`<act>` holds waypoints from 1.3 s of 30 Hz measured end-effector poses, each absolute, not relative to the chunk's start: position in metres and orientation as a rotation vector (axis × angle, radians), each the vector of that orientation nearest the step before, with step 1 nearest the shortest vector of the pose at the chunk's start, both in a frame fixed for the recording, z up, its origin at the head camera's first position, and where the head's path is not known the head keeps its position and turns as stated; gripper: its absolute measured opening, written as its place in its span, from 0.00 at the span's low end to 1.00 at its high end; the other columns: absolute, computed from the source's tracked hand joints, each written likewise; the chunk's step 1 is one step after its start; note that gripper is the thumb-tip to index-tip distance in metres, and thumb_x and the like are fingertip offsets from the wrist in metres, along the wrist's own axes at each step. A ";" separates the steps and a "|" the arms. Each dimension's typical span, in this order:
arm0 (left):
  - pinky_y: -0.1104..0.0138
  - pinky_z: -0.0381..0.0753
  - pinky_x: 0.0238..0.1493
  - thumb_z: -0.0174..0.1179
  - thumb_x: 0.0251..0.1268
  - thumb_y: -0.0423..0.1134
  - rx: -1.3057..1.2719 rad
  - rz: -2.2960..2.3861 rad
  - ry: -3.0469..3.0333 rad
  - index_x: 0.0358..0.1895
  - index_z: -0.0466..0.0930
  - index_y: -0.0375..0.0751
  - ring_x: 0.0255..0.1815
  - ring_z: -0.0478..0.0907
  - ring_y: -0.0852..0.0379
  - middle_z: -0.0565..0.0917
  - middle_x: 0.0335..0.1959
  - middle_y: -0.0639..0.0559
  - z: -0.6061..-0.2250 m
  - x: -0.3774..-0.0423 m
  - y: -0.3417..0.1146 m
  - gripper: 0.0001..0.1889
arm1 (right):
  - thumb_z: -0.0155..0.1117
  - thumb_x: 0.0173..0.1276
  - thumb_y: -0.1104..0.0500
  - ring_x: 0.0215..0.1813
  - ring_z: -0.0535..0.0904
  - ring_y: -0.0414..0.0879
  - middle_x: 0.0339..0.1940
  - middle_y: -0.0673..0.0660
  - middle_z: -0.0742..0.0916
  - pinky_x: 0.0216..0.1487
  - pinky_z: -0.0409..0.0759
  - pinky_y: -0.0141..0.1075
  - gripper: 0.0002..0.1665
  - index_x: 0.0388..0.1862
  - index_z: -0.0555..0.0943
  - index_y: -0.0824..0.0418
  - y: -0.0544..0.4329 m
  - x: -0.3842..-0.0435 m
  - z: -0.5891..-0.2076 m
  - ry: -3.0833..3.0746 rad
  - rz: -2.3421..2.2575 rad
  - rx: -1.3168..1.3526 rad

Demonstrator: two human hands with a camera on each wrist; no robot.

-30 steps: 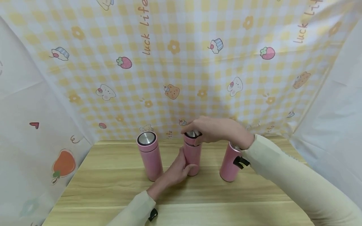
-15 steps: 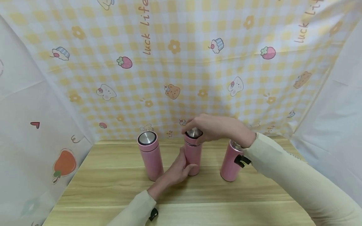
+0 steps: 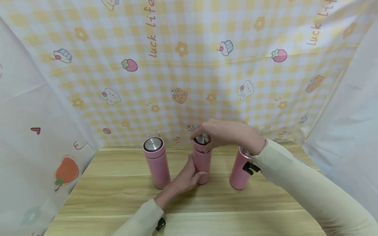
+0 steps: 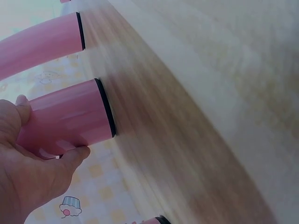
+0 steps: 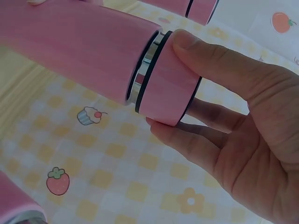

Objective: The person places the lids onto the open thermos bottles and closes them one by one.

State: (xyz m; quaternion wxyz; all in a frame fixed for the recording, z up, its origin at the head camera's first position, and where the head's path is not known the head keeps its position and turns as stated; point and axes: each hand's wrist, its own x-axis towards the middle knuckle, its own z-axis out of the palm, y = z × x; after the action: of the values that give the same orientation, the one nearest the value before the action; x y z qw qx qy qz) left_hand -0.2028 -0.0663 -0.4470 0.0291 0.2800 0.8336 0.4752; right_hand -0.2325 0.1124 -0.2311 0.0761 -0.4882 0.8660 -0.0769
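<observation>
A pink thermos (image 3: 202,165) with a silver-topped lid (image 3: 202,139) stands upright on the table between two others. My left hand (image 3: 186,176) grips its lower body, fingers and thumb wrapped round it, as the left wrist view also shows. From above, my right hand (image 3: 220,132) holds the lid's rim between thumb and fingers. In the right wrist view a band of shiny metal neck (image 5: 145,63) shows between lid and body. A lidded pink thermos (image 3: 157,167) stands to the left. Behind my right wrist, another pink thermos (image 3: 240,173) shows a silver mouth, its top partly hidden.
The wood-grain table (image 3: 118,196) runs up to a yellow checked cloth (image 3: 200,75) hanging behind it. White cloths hang at the left (image 3: 26,108) and right sides. A black strap (image 3: 251,167) on my right sleeve overlaps the right-hand thermos.
My right fingers have shifted slightly round the lid, and more of its silver top shows. The middle thermos has moved a touch to the right. The outer two stay in place.
</observation>
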 end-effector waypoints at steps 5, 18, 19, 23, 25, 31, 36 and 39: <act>0.51 0.61 0.71 0.57 0.78 0.46 0.865 1.461 2.573 0.75 0.41 0.37 0.72 0.62 0.50 0.60 0.72 0.38 -0.448 -0.203 -0.067 0.38 | 0.74 0.63 0.66 0.48 0.81 0.41 0.56 0.51 0.85 0.44 0.79 0.34 0.27 0.62 0.83 0.56 0.110 -0.233 -0.232 2.594 -0.230 -1.431; 0.51 0.61 0.71 0.58 0.77 0.45 0.856 1.486 2.544 0.75 0.41 0.36 0.71 0.62 0.50 0.61 0.72 0.38 -0.448 -0.203 -0.066 0.39 | 0.73 0.66 0.63 0.40 0.79 0.42 0.55 0.49 0.85 0.37 0.78 0.34 0.25 0.62 0.84 0.56 0.116 -0.237 -0.236 2.583 -0.257 -1.507; 0.51 0.61 0.71 0.58 0.77 0.45 0.854 1.487 2.543 0.75 0.41 0.36 0.71 0.62 0.50 0.61 0.72 0.38 -0.448 -0.204 -0.066 0.39 | 0.74 0.66 0.63 0.41 0.79 0.42 0.56 0.50 0.85 0.37 0.78 0.34 0.25 0.63 0.83 0.56 0.117 -0.237 -0.236 2.586 -0.259 -1.506; 0.51 0.60 0.71 0.58 0.77 0.45 0.846 1.486 2.542 0.75 0.41 0.36 0.71 0.62 0.50 0.60 0.72 0.38 -0.447 -0.203 -0.067 0.39 | 0.74 0.66 0.62 0.46 0.80 0.42 0.57 0.52 0.85 0.41 0.78 0.34 0.26 0.63 0.83 0.57 0.117 -0.236 -0.237 2.597 -0.265 -1.515; 0.52 0.60 0.71 0.58 0.78 0.44 0.848 1.482 2.543 0.75 0.41 0.36 0.71 0.62 0.50 0.60 0.72 0.38 -0.447 -0.203 -0.067 0.39 | 0.74 0.65 0.63 0.46 0.80 0.42 0.57 0.52 0.85 0.42 0.79 0.34 0.26 0.63 0.83 0.57 0.116 -0.236 -0.237 2.597 -0.268 -1.529; 0.51 0.60 0.71 0.58 0.77 0.44 0.847 1.481 2.539 0.75 0.40 0.37 0.71 0.62 0.50 0.60 0.72 0.39 -0.447 -0.203 -0.067 0.39 | 0.74 0.65 0.64 0.45 0.80 0.42 0.53 0.51 0.85 0.42 0.79 0.33 0.24 0.60 0.84 0.57 0.116 -0.235 -0.239 2.590 -0.282 -1.567; 0.52 0.59 0.72 0.59 0.77 0.45 0.834 1.478 2.537 0.76 0.40 0.39 0.72 0.61 0.51 0.60 0.73 0.40 -0.448 -0.204 -0.067 0.40 | 0.75 0.63 0.64 0.44 0.81 0.40 0.52 0.50 0.86 0.41 0.79 0.32 0.25 0.60 0.84 0.58 0.115 -0.236 -0.239 2.597 -0.278 -1.560; 0.52 0.59 0.72 0.59 0.77 0.45 0.827 1.473 2.537 0.76 0.40 0.40 0.72 0.61 0.52 0.59 0.73 0.41 -0.448 -0.204 -0.067 0.40 | 0.74 0.63 0.64 0.37 0.80 0.38 0.46 0.50 0.87 0.36 0.79 0.32 0.22 0.57 0.85 0.58 0.113 -0.236 -0.239 2.591 -0.282 -1.548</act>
State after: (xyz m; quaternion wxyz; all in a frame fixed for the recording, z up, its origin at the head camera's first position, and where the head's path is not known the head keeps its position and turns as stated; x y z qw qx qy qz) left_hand -0.2040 -0.0672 -0.4480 0.0468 0.2711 0.8315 0.4827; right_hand -0.2364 0.1127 -0.2390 0.0553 -0.5098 0.8534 -0.0930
